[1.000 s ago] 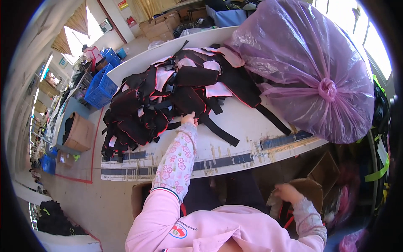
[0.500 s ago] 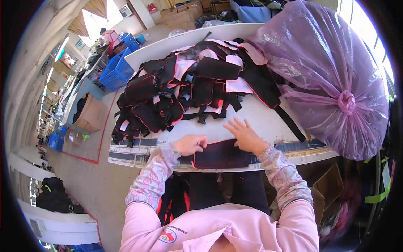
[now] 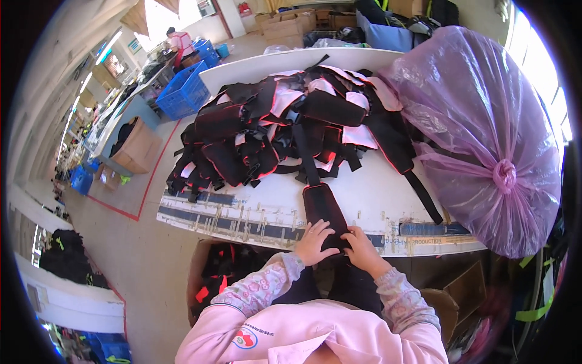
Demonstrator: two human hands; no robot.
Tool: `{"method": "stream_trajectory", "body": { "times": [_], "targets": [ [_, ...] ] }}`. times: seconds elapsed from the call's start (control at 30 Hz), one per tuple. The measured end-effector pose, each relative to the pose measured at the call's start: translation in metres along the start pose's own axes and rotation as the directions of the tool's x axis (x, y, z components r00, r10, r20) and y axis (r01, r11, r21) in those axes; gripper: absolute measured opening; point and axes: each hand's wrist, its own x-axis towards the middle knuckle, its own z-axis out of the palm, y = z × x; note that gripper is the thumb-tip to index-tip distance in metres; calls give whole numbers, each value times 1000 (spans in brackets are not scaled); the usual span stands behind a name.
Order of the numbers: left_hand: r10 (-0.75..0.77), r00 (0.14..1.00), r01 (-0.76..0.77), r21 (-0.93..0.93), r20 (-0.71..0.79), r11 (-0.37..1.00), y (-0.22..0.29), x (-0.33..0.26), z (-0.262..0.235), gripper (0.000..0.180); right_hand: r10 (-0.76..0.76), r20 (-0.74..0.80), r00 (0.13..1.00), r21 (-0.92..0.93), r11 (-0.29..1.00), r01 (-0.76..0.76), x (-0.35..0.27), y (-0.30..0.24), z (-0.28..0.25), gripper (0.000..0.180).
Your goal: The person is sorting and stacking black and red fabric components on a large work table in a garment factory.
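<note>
Hands, left [image 3: 314, 240] and right [image 3: 361, 246], flat on black padded piece [image 3: 321, 206].

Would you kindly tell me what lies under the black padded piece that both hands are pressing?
The white table lies under the padded piece. Its near end, under both hands, is hidden.

Two hands are resting on one black padded piece with red edging [image 3: 323, 209] at six o'clock: the left hand [image 3: 315, 239] and the right hand [image 3: 362, 247]. One heap of black-and-pink pieces [image 3: 285, 130] is lying at the centre, too tangled to count. One tied purple plastic bag [image 3: 479, 139] is sitting at three o'clock. Two blue crates [image 3: 185, 91] are standing at eleven o'clock.
</note>
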Motion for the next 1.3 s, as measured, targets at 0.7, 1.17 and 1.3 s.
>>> {"method": "stream_trajectory", "body": {
  "times": [0.7,1.17,1.3],
  "targets": [
    [10,1000,-7,-114,24,993,-9,-13,11,71,92,188,978,-266,963,-40,2,-20,6,39],
    [-64,983,21,-239,-173,971,-21,-19,33,29,219,-223,950,56,976,-211,-1,-7,47,21],
    [-175,959,91,-346,-221,934,-15,-17,35,19,139,-327,935,-4,989,-149,2,-13,59,12]
  ]
}}
